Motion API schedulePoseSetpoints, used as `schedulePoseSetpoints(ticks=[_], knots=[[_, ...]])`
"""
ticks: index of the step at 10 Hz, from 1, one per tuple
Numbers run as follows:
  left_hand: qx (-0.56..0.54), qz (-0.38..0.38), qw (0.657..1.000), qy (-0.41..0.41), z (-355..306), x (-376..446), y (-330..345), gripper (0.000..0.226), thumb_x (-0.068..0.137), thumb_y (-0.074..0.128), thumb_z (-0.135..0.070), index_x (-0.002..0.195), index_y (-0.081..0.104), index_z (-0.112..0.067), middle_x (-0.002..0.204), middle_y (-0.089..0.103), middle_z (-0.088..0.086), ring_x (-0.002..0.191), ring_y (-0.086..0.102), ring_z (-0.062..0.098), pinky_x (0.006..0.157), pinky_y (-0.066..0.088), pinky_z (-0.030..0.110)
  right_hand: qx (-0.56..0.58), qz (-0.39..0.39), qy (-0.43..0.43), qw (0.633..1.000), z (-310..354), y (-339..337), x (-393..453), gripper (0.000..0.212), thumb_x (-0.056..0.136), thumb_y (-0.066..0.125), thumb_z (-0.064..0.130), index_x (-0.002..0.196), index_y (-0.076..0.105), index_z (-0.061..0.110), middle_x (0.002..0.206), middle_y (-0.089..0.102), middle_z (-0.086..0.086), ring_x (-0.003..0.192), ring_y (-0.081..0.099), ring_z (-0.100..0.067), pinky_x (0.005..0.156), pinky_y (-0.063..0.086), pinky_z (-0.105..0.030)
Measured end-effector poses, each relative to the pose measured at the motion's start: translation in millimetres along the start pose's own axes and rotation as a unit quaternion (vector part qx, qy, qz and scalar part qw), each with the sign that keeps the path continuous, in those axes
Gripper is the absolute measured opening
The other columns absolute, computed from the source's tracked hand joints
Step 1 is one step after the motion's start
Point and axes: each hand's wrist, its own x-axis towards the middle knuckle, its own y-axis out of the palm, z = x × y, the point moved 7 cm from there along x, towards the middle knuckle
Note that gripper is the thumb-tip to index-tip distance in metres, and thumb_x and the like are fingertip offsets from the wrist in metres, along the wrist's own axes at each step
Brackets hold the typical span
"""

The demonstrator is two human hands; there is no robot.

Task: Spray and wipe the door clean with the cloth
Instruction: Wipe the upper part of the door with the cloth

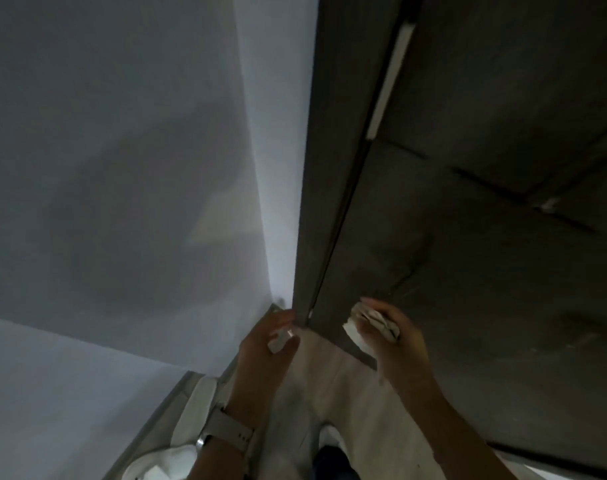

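Note:
The dark grey door (468, 237) fills the right side, and its lower edge meets the pale floor. My right hand (399, 341) grips a folded light cloth (359, 329) and holds it against the door's bottom part near the hinge-side edge. My left hand (264, 337) is at the foot of the dark door frame (315, 168), with its fingers curled round a small white object (279, 341). Blur keeps me from telling what that object is. A pale watch strap is on my left wrist.
A white wall (122, 168) stands to the left and meets the frame in a corner. The pale wooden floor (329, 382) runs below. My white shoe (194, 407) is beside the skirting at the lower left. A long pale strip (390, 77) runs up the door edge.

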Motion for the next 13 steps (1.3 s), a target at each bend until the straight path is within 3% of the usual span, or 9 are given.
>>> schedulePoseSetpoints(ticks=[1, 2, 4, 6, 7, 9, 11, 12, 13], knots=[[0.015, 0.002, 0.994, 0.11, -81.0, -18.6, -19.8, 0.016, 0.094, 0.063, -0.021, 0.107, 0.064, -0.03, 0.106, 0.066, -0.016, 0.101, 0.061, 0.004, 0.085, 0.052, 0.016, 0.02, -0.071, -0.031, 0.997, 41.8, -23.4, -34.4, 0.024, 0.084, 0.074, 0.009, 0.104, 0.074, 0.022, 0.096, 0.075, 0.005, 0.091, 0.071, -0.012, 0.077, 0.057, -0.031], [-0.015, 0.066, 0.987, 0.143, -104.2, -26.7, -24.0, 0.028, 0.093, 0.063, -0.008, 0.105, 0.066, -0.033, 0.101, 0.068, -0.028, 0.101, 0.061, -0.006, 0.079, 0.045, 0.004, 0.058, -0.136, -0.062, 0.987, 73.4, -30.3, -69.1, 0.02, 0.085, 0.073, 0.008, 0.099, 0.076, 0.021, 0.095, 0.075, 0.001, 0.09, 0.07, -0.015, 0.072, 0.056, -0.03], [0.005, 0.155, 0.949, 0.275, -216.4, -38.4, -36.7, 0.042, 0.087, 0.068, -0.003, 0.111, 0.063, -0.036, 0.119, 0.063, -0.015, 0.109, 0.057, -0.008, 0.096, 0.044, 0.009, 0.098, -0.221, -0.155, 0.958, 162.5, -47.1, -126.4, 0.026, 0.078, 0.075, 0.028, 0.105, 0.075, 0.023, 0.101, 0.074, -0.004, 0.101, 0.07, -0.025, 0.085, 0.058, -0.049], [0.024, 0.163, 0.865, 0.474, -382.0, -52.8, -42.0, 0.046, 0.087, 0.069, -0.004, 0.117, 0.061, -0.038, 0.124, 0.056, -0.022, 0.118, 0.051, -0.007, 0.104, 0.042, 0.021, 0.029, -0.315, -0.316, 0.894, 314.0, -103.3, -162.1, 0.023, 0.083, 0.075, 0.018, 0.106, 0.073, 0.023, 0.107, 0.073, 0.004, 0.104, 0.067, -0.008, 0.088, 0.052, -0.027], [0.033, 0.116, 0.814, 0.568, -463.6, -59.7, -50.0, 0.041, 0.088, 0.068, -0.009, 0.121, 0.062, -0.032, 0.127, 0.053, -0.02, 0.123, 0.047, -0.005, 0.109, 0.039, 0.023, -0.032, -0.342, -0.388, 0.855, 393.5, -122.0, -170.6, 0.026, 0.086, 0.073, 0.017, 0.112, 0.071, 0.022, 0.109, 0.07, 0.011, 0.103, 0.064, 0.001, 0.087, 0.05, -0.02], [0.062, -0.029, 0.697, 0.714, -618.8, -88.8, -72.2, 0.045, 0.088, 0.068, -0.014, 0.131, 0.058, -0.022, 0.14, 0.046, -0.008, 0.132, 0.037, 0.007, 0.111, 0.024, 0.019, -0.16, -0.421, -0.522, 0.724, 530.9, -161.3, -186.0, 0.034, 0.084, 0.076, 0.01, 0.109, 0.056, 0.02, 0.099, 0.062, 0.012, 0.092, 0.059, 0.007, 0.075, 0.04, -0.003], [0.107, -0.173, 0.583, 0.787, -744.2, -107.4, -76.6, 0.056, 0.087, 0.069, -0.021, 0.139, 0.05, -0.016, 0.15, 0.04, 0.005, 0.139, 0.036, 0.025, 0.115, 0.032, 0.047, -0.304, -0.478, -0.578, 0.587, 644.3, -198.4, -182.1, 0.03, 0.078, 0.076, 0.002, 0.101, 0.06, 0.014, 0.099, 0.055, 0.001, 0.091, 0.05, -0.01, 0.078, 0.038, -0.015], [0.12, -0.234, 0.563, 0.784, -783.1, -98.7, -73.9, 0.053, 0.097, 0.053, -0.033, 0.145, 0.041, -0.015, 0.155, 0.034, 0.006, 0.143, 0.031, 0.025, 0.118, 0.025, 0.049, -0.355, -0.517, -0.592, 0.507, 688.8, -209.0, -177.3, 0.03, 0.079, 0.076, 0.007, 0.105, 0.063, 0.013, 0.099, 0.057, 0.004, 0.096, 0.043, -0.015, 0.076, 0.03, -0.016], [0.142, -0.29, 0.569, 0.756, -795.6, -79.3, -68.9, 0.058, 0.102, 0.028, -0.042, 0.152, 0.029, -0.013, 0.161, 0.023, 0.006, 0.148, 0.021, 0.023, 0.121, 0.016, 0.046, -0.355, -0.549, -0.603, 0.457, 719.0, -224.9, -169.8, 0.031, 0.08, 0.076, 0.008, 0.11, 0.067, 0.011, 0.103, 0.06, -0.001, 0.099, 0.041, -0.016, 0.081, 0.031, -0.016]])
